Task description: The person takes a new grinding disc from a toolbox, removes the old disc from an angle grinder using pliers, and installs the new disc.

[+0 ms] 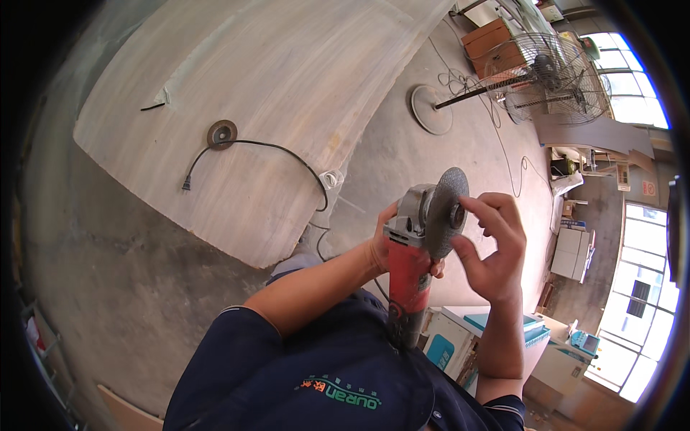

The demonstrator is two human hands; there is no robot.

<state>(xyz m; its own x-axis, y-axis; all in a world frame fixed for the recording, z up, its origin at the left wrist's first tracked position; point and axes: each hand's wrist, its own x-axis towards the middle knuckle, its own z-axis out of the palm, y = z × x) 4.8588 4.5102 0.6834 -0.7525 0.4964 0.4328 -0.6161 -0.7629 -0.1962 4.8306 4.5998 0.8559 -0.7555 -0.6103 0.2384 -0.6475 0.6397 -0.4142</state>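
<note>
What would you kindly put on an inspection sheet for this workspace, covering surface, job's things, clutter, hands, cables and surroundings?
Surface: large, pale, streaked panel, rough-edged.
Job's things: red-and-black angle grinder with grey round disc.
Clutter: brown round disc with metallic centre and short black strip, both on the panel.
Hands: left hand grips the grinder; right hand has fingers near the grey disc's centre.
Cables: black power cord, plug lying on the panel.
Surroundings: wire-caged pedestal fan; bright gridded windows.

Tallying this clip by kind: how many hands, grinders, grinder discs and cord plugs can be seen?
Hands: left hand, right hand = 2
Grinder = 1
Discs: mounted disc, loose disc = 2
Plug = 1
Total = 6
</note>
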